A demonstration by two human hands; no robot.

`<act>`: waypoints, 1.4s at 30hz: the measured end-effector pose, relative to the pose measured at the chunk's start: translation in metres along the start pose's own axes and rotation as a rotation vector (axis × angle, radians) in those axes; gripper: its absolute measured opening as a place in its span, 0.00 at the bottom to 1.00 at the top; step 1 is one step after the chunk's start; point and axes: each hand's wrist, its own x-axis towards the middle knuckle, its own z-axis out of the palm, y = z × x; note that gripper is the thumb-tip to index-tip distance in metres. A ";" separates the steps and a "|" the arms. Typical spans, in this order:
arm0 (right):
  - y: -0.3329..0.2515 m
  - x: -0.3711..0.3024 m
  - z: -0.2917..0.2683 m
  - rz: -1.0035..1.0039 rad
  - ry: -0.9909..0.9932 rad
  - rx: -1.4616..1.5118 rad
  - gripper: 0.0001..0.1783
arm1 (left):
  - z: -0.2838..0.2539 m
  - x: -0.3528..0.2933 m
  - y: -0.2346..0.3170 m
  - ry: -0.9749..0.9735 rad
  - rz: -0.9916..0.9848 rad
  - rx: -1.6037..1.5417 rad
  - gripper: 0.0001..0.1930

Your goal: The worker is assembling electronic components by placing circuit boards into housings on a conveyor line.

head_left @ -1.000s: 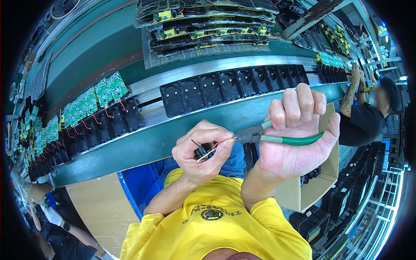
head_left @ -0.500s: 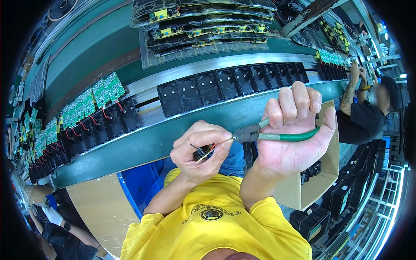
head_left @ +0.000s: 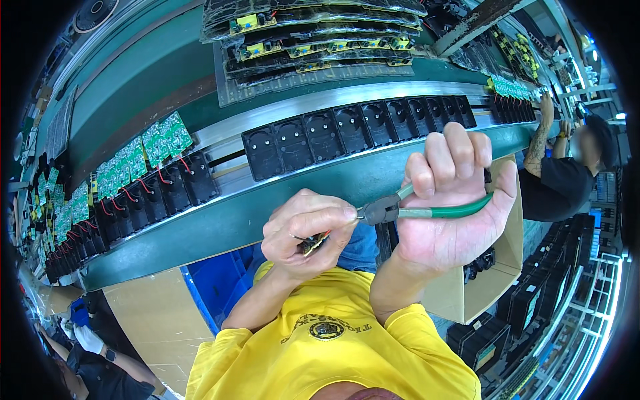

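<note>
Fingers curled and thumb extended, my right hand (head_left: 443,223) grips a pair of side cutters (head_left: 383,210) with green handles. Their dark jaws point left and meet the pinched fingertips of my left hand (head_left: 300,230). A small circuit board (head_left: 311,247) with dark parts and a red wire is partly hidden in my left palm; a thin wire end reaches the cutter tips. Beyond both hands, a row of black plastic housings (head_left: 323,135) with paired metal pins lies along the metal rail of the bench.
More housings with green circuit boards (head_left: 163,138) and red wires line the bench at left. Stacked trays (head_left: 327,50) of yellow parts stand at the back. A cardboard box (head_left: 490,287) sits at right, a blue bin (head_left: 213,287) below the bench. Co-workers are at right and lower left.
My left hand has turned slightly, so the board in it shows less. The cutters have barely moved. At lower left, a co-worker's gloved hand has shifted.
</note>
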 end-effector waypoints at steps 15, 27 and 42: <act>0.000 -0.002 -0.010 0.012 0.073 0.047 0.18 | 0.001 -0.001 -0.002 0.014 0.084 0.098 0.19; -0.001 -0.002 -0.011 0.005 -0.008 0.040 0.15 | 0.001 -0.003 0.001 0.006 0.031 0.078 0.18; 0.000 0.010 0.020 -0.008 0.044 -0.142 0.18 | 0.002 0.002 0.010 -0.030 -0.157 -0.052 0.14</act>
